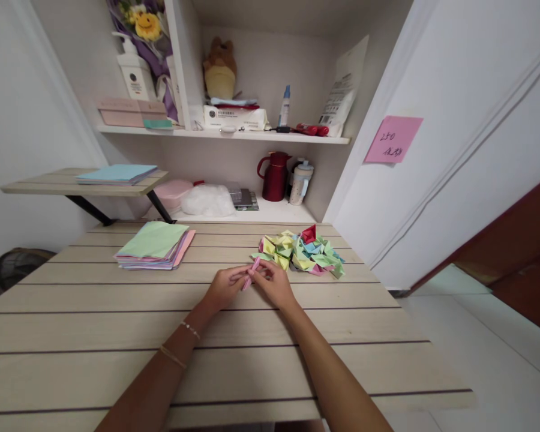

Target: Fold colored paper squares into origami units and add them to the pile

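Note:
A narrow, folded piece of pink paper is held upright at a slant between my two hands, just above the desk. My left hand pinches it from the left side, and my right hand grips it from the right with thumb and fingers. Right behind my right hand lies a heap of folded paper boats in yellow, green, blue, pink and red. Further left sits a stack of square coloured paper with a light green sheet on top.
The slatted wooden desk carries a small raised shelf at left with blue paper. A red jug and a light bottle stand at the back. A pink note hangs on the right wall.

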Action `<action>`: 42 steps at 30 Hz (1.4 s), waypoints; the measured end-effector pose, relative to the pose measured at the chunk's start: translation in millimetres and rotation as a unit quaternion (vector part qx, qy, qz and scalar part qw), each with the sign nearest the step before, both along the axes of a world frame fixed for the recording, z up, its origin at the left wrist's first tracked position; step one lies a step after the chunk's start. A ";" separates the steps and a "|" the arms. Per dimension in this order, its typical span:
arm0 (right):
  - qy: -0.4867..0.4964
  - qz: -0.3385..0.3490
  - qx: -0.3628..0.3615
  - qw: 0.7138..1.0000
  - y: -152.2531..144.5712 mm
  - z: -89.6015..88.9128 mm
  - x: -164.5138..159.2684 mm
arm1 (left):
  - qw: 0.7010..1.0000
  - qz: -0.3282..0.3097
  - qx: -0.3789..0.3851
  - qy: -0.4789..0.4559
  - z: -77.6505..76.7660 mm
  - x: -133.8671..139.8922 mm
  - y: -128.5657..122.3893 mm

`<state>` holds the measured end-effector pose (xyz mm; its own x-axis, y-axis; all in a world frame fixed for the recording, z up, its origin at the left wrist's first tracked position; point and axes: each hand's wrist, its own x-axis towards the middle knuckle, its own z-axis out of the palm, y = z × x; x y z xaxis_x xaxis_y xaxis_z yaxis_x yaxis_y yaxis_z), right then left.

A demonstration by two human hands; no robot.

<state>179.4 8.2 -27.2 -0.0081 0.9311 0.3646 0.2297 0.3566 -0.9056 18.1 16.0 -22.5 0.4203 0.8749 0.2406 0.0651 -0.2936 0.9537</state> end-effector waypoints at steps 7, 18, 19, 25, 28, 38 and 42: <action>-0.017 -0.010 0.007 1.000 -0.8 1.0 0.9 | 1.000 0.005 -0.007 -0.003 -0.9 1.1 0.1; -0.004 0.001 0.008 1.000 -0.2 -0.5 0.7 | 1.000 0.017 0.011 0.005 -0.4 0.7 0.0; -0.005 0.000 0.009 1.000 -0.2 -0.5 0.9 | 1.000 0.019 0.016 0.010 -0.2 0.8 -0.3; -0.029 -0.012 0.021 0.999 0.5 -1.5 -0.7 | 0.991 0.050 0.102 0.071 0.8 2.3 -4.3; -0.074 -0.029 0.057 0.995 -2.0 -0.7 -4.1 | 0.977 0.090 0.159 0.110 -1.6 4.8 -5.5; -0.193 -0.012 0.135 0.972 -14.0 2.6 -14.8 | 0.958 0.187 0.153 0.152 -2.1 6.6 -8.0; -0.198 -0.067 0.089 0.974 -13.3 -1.7 -18.9 | 0.931 0.178 0.196 0.252 3.9 9.0 -12.3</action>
<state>160.5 -5.1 -28.9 -0.0637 0.8554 0.5140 0.6044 0.4429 -0.6622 27.1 3.7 -18.6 0.2662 0.8667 0.4219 0.6357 -0.4869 0.5990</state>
